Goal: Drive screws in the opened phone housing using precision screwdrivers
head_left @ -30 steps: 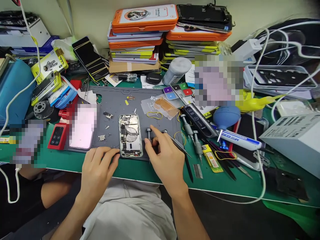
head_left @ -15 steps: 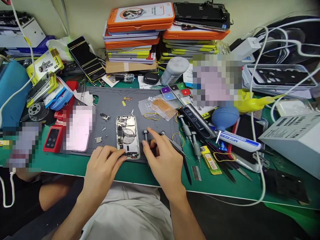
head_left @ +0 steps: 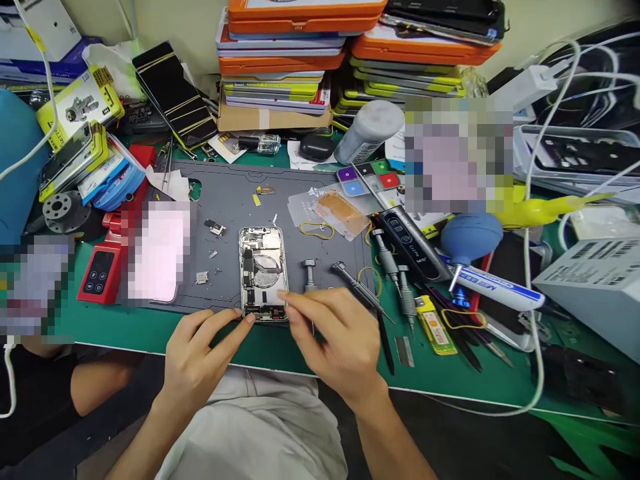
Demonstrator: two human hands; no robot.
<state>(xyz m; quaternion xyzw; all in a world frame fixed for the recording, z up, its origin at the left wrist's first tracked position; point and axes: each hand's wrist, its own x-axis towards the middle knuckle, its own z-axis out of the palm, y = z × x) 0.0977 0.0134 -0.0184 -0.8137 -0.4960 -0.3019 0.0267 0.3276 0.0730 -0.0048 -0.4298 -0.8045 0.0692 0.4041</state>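
An opened phone body lies face up on a grey work mat, its inner parts showing. My left hand rests at the mat's front edge with its fingers spread, the index fingertip touching the phone's lower left corner. My right hand reaches in from the right. Its thumb and fingertips are drawn together at the phone's lower right corner, slightly blurred, and I cannot make out what they pinch. A short screwdriver stands just right of the phone, and a longer one lies by my right knuckles.
Small loose parts dot the mat. Drivers, tweezers and a blue air blower crowd the green table at right. A red device sits at left. Stacked orange and yellow cases line the back. White cables loop at right.
My right hand has left the short screwdriver and moved left and down to the phone's lower right corner. My left hand's fingers stayed at the phone's lower left corner. The view tilted downward.
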